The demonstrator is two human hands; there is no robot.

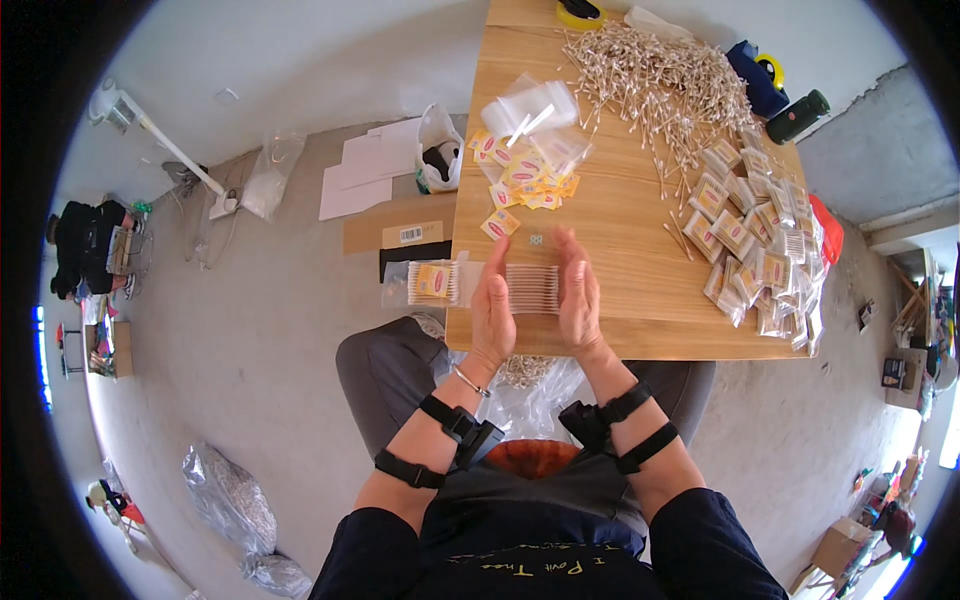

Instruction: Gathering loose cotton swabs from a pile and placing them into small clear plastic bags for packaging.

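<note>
A row of cotton swabs (533,290) lies side by side on the wooden table near its front edge. My left hand (493,308) stands on edge at the row's left end, fingers stretched out. On the other side, my right hand (580,298) faces it with straight fingers, so the swab tips lie at or close to both palms. Left of my left hand, a clear packet (432,283) with swabs and a yellow-orange card juts past the table's left edge. Loose yellow and white cards (528,182) are heaped beyond my hands.
A large pile of loose swabs (660,85) covers the far table. Filled packets (735,232) are heaped at right, near a dark cylinder (798,117). Clear bags (530,105) lie behind the cards. A white bag (438,135) stands left of the table (640,310).
</note>
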